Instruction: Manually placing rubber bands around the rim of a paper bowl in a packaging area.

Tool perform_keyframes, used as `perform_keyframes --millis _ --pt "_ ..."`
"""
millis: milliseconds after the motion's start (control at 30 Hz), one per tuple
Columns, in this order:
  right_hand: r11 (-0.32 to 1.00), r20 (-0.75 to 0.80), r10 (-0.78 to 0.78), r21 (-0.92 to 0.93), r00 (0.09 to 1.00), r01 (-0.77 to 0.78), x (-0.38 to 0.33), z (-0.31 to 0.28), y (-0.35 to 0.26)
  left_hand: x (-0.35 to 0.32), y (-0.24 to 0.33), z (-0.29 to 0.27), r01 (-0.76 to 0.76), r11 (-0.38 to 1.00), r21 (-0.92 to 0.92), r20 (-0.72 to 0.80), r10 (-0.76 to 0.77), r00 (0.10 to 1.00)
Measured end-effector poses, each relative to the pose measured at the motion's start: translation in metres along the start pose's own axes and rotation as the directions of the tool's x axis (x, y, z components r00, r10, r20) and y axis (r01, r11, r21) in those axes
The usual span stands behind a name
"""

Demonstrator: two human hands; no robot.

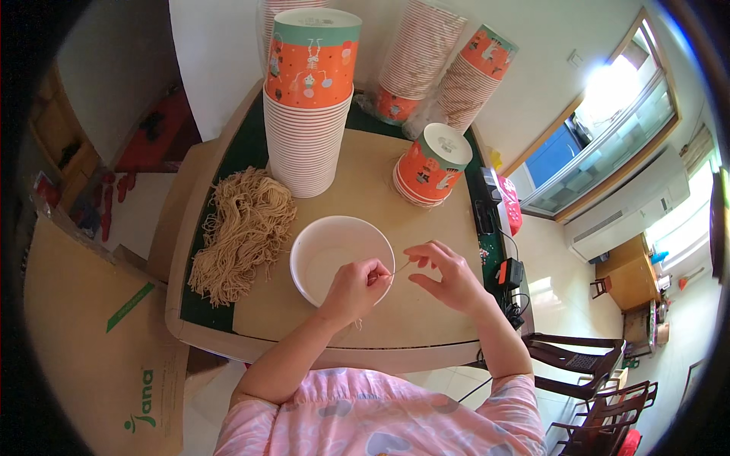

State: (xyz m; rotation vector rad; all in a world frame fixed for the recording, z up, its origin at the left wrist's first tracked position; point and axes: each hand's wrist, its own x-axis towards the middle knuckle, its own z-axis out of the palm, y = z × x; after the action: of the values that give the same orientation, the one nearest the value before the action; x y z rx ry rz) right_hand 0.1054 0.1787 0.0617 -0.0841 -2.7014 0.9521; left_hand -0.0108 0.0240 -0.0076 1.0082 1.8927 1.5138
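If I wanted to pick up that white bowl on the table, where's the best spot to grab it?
Probably the bowl's far-left rim, coming from above on the side toward the string bundle. It sits upright and open, so the thin rim pinches easily there. The near edge is covered by the left hand, which pulls a thread with the right hand.

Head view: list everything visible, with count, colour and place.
bowl: one, white, table centre, under the hands
string: one, tan, pinched between both hands
cord bundle: one, tan, left of bowl
cup stacks: several, orange and white, table's far side
table: one, tan top
cardboard: one sheet, brown, left
chairs: dark, lower right
left hand: over bowl's rim, fingers shut on string
right hand: right of bowl, fingers on string
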Motion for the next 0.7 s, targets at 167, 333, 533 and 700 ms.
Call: perform_keyframes --millis 167,333,533,700 --pt "0.996 -0.003 -0.054 -0.066 0.999 0.054 0.002 0.003 0.016 0.001 -0.001 0.002 -0.013 0.999 -0.032 -0.004 0.013 1.000" --pt "0.987 0.034 -0.114 -0.109 0.993 0.117 0.006 -0.001 0.015 0.001 -0.003 0.001 -0.031 0.999 -0.020 -0.005 0.031 1.000" --pt "0.977 0.014 -0.092 -0.191 0.996 0.093 0.004 0.002 0.012 0.002 -0.001 0.003 -0.026 1.000 -0.014 -0.002 0.026 1.000" --pt "0.998 -0.096 0.011 -0.061 0.995 -0.017 -0.011 0.021 0.003 0.012 -0.015 -0.006 0.055 0.997 0.049 -0.036 -0.053 0.998"
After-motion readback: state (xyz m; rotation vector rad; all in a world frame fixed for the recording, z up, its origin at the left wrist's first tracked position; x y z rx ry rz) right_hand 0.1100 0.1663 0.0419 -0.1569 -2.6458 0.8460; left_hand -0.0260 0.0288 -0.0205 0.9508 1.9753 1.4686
